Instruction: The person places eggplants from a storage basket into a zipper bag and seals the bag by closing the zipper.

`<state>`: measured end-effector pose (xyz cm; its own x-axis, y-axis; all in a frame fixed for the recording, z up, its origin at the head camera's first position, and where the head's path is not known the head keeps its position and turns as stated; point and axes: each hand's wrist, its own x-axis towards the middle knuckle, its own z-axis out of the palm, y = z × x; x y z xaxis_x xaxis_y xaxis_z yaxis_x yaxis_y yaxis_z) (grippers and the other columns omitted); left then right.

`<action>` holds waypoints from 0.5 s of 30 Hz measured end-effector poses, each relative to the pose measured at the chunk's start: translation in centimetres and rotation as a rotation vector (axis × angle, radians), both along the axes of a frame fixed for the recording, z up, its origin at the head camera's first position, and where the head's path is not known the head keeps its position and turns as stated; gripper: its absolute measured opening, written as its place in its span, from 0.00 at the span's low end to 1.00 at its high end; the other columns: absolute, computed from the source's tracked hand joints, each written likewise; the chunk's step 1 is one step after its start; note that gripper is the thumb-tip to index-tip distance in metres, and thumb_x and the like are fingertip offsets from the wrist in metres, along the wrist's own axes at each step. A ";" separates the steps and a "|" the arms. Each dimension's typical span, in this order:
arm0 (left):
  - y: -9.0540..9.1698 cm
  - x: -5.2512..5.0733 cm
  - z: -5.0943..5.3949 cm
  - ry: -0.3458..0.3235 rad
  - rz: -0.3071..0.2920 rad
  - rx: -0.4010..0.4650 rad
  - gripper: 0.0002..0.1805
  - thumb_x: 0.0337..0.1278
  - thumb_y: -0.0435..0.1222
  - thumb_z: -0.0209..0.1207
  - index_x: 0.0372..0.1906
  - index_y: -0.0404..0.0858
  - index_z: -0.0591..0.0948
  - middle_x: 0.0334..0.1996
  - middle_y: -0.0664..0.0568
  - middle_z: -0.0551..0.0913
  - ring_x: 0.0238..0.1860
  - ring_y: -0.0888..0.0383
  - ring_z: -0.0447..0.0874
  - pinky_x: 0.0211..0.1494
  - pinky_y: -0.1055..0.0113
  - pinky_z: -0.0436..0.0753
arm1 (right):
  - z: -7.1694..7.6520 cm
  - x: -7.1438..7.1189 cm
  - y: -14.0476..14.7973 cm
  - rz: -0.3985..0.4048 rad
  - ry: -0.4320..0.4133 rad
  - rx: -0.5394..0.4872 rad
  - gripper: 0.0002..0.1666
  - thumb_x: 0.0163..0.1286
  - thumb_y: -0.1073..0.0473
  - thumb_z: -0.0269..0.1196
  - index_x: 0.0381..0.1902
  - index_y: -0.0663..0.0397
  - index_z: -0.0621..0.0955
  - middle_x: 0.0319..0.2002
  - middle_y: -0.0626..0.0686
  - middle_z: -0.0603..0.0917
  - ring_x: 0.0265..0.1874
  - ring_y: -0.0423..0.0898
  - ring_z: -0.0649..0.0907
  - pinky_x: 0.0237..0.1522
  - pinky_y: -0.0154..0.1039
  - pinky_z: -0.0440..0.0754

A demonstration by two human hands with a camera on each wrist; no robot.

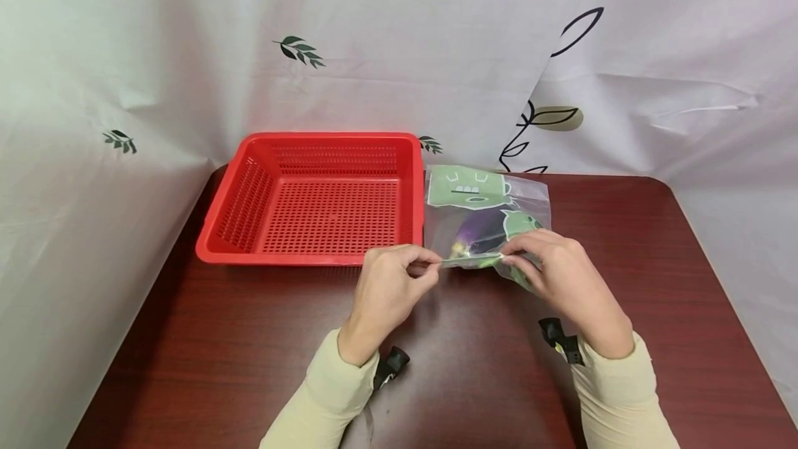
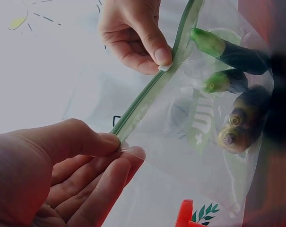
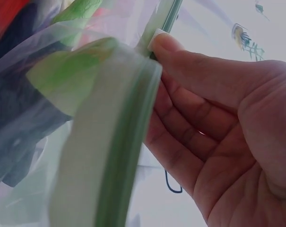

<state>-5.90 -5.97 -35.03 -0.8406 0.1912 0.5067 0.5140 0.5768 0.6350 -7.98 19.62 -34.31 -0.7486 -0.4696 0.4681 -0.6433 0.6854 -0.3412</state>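
A clear zip bag (image 1: 467, 186) with green printed figures lies at the right of the basket, its mouth lifted toward me. Inside it are a purple eggplant (image 1: 479, 229) and several dark vegetables with green or pale ends (image 2: 230, 52). My left hand (image 1: 393, 289) pinches one end of the green zip strip (image 2: 139, 103) between thumb and fingers. Farther along that strip, my right hand (image 1: 570, 283) pinches the small white slider (image 2: 165, 67). In the right wrist view, part of the strip bends down close to the camera, beside the right hand.
A red perforated plastic basket (image 1: 330, 136) stands on the left, close against the bag. Both rest on a dark reddish-brown table (image 1: 262, 359). White cloth (image 1: 374, 33) with leaf prints hangs behind and at both sides. Black straps (image 1: 564, 345) sit at the wrists.
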 end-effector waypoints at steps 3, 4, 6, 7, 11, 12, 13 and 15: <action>0.0 0.0 0.0 -0.002 0.002 0.000 0.08 0.43 0.25 0.69 0.28 0.41 0.90 0.24 0.58 0.88 0.24 0.70 0.84 0.30 0.77 0.80 | 0.1 0.0 0.1 -0.006 -0.006 0.005 0.10 0.55 0.66 0.75 0.34 0.49 0.88 0.34 0.43 0.87 0.37 0.41 0.85 0.42 0.38 0.78; 0.0 0.0 0.0 -0.002 0.002 -0.001 0.08 0.43 0.25 0.69 0.28 0.41 0.90 0.24 0.57 0.88 0.24 0.70 0.84 0.30 0.77 0.80 | 0.1 0.0 0.2 -0.008 -0.008 0.008 0.10 0.55 0.66 0.75 0.34 0.48 0.88 0.34 0.43 0.87 0.37 0.41 0.85 0.41 0.38 0.78; 0.0 0.1 0.0 0.000 0.003 -0.002 0.08 0.43 0.25 0.69 0.28 0.41 0.90 0.24 0.57 0.88 0.24 0.70 0.84 0.30 0.77 0.80 | 0.2 0.1 0.3 -0.016 -0.013 0.012 0.10 0.55 0.66 0.75 0.34 0.48 0.88 0.34 0.43 0.86 0.36 0.40 0.84 0.40 0.38 0.78; 0.0 0.1 0.0 0.001 0.004 -0.004 0.08 0.43 0.25 0.69 0.28 0.41 0.90 0.24 0.57 0.88 0.24 0.70 0.84 0.30 0.76 0.80 | 0.2 0.1 0.3 -0.018 -0.016 0.014 0.10 0.55 0.66 0.75 0.34 0.47 0.88 0.34 0.43 0.86 0.35 0.40 0.84 0.40 0.38 0.78; 0.0 0.1 0.0 0.002 0.003 -0.003 0.08 0.43 0.25 0.69 0.28 0.41 0.90 0.24 0.57 0.88 0.24 0.70 0.84 0.30 0.77 0.80 | 0.2 0.1 0.5 -0.023 -0.018 0.014 0.11 0.54 0.66 0.76 0.34 0.47 0.88 0.34 0.42 0.86 0.34 0.40 0.84 0.39 0.38 0.79; 0.0 0.1 0.0 0.001 0.002 -0.001 0.08 0.43 0.25 0.69 0.28 0.41 0.90 0.24 0.57 0.88 0.24 0.70 0.84 0.30 0.77 0.80 | 0.2 0.1 0.5 -0.023 -0.018 0.013 0.11 0.54 0.66 0.76 0.34 0.47 0.88 0.34 0.42 0.86 0.34 0.40 0.84 0.39 0.38 0.79; 0.0 0.1 0.0 0.001 0.002 -0.001 0.08 0.43 0.25 0.69 0.28 0.41 0.90 0.24 0.57 0.88 0.24 0.70 0.84 0.31 0.77 0.80 | 0.2 0.1 0.6 -0.022 -0.017 0.014 0.11 0.54 0.66 0.76 0.34 0.47 0.88 0.34 0.42 0.86 0.34 0.40 0.84 0.39 0.38 0.79; 0.0 0.0 0.0 0.003 0.003 -0.001 0.08 0.43 0.25 0.69 0.28 0.41 0.90 0.24 0.57 0.88 0.24 0.70 0.85 0.31 0.77 0.80 | 0.2 0.1 0.6 -0.024 -0.015 0.014 0.11 0.54 0.66 0.76 0.34 0.48 0.87 0.33 0.42 0.86 0.34 0.40 0.84 0.39 0.38 0.79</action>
